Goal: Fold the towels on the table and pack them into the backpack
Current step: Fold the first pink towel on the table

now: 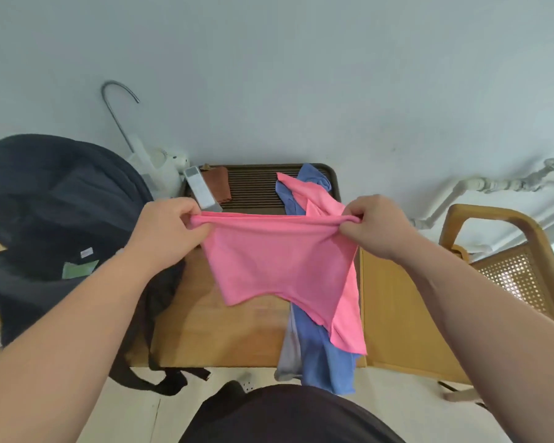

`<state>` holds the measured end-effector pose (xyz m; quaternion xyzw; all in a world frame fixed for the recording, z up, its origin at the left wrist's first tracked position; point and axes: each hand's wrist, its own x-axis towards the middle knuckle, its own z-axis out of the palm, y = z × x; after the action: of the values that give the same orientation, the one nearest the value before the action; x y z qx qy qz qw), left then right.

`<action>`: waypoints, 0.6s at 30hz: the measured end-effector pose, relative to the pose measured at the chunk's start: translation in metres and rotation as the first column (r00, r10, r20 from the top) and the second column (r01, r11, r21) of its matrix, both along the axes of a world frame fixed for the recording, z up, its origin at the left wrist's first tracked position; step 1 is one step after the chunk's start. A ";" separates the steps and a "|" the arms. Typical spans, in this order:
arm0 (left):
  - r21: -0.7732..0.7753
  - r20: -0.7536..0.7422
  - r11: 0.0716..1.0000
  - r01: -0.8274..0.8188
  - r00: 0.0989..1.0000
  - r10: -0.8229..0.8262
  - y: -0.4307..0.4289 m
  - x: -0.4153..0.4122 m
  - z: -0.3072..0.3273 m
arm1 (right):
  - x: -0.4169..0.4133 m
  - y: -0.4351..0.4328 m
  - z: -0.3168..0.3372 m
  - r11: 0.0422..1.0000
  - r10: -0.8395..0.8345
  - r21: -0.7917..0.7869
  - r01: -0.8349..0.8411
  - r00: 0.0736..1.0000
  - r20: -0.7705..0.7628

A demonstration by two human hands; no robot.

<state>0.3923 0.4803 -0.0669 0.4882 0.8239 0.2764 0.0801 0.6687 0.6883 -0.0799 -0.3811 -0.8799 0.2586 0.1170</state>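
A pink towel (279, 263) hangs stretched above the wooden table (237, 334). My left hand (170, 228) pinches its left top corner and my right hand (378, 225) pinches its right top corner. One pink flap trails down to the right over a blue towel (320, 356), which lies along the table's right side and droops off the front edge. A grey towel (290, 353) shows beside the blue one. A dark backpack (52, 219) sits at the left of the table, its straps hanging off the front.
A slatted dark tray (253, 187) at the table's far end carries a brown cloth (216, 183) and a white remote (202, 193). A wooden chair with a cane back (506, 251) stands to the right. A white device with a metal hook (160, 161) stands by the wall.
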 end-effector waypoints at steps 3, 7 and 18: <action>0.063 -0.034 0.998 -0.002 0.999 0.004 0.005 0.006 0.036 | 0.006 0.011 0.035 0.999 0.005 0.034 -0.002 0.997 -0.080; 0.140 0.014 0.990 -0.023 1.000 0.021 0.016 0.006 0.072 | 0.007 0.025 0.070 0.994 0.046 0.101 -0.037 0.994 -0.096; 0.195 0.002 0.979 0.052 0.999 -0.054 0.033 0.004 0.126 | 0.021 0.042 0.124 0.989 0.041 0.150 -0.018 0.987 -0.156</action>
<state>0.3958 0.5135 0.0592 0.5146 0.7792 0.3553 0.0421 0.6892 0.7305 0.0442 -0.3365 -0.8900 0.2240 0.2108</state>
